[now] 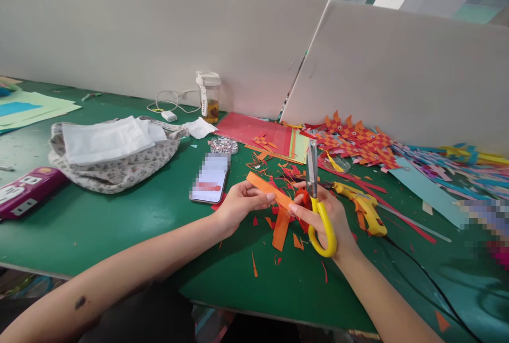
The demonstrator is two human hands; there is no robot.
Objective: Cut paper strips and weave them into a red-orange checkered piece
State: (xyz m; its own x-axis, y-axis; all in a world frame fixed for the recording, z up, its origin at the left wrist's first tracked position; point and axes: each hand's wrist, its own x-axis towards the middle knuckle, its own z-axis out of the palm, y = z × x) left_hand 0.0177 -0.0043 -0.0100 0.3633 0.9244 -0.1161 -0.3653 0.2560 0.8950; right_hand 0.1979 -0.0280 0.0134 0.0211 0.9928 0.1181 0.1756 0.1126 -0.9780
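Observation:
My left hand [242, 202] pinches an orange paper strip [264, 186] between thumb and fingers above the green table. My right hand [330, 221] has its thumb and fingertips on the strip's near right end. Hooked on that same hand are scissors [326, 231] with yellow handles, blades pointing up and away. Another orange paper piece [281, 230] shows just below the strip. Red paper sits behind the right fingers, partly hidden. Orange and red paper scraps [298, 240] lie scattered beneath both hands.
A yellow glue gun [363, 208] with a black cord lies right of my hand. Woven red-orange paper pieces [358, 141] are piled behind. A phone [210, 177], a cup [210, 98], a cloth bag [119, 173] and a purple power strip [34, 189] are leftward.

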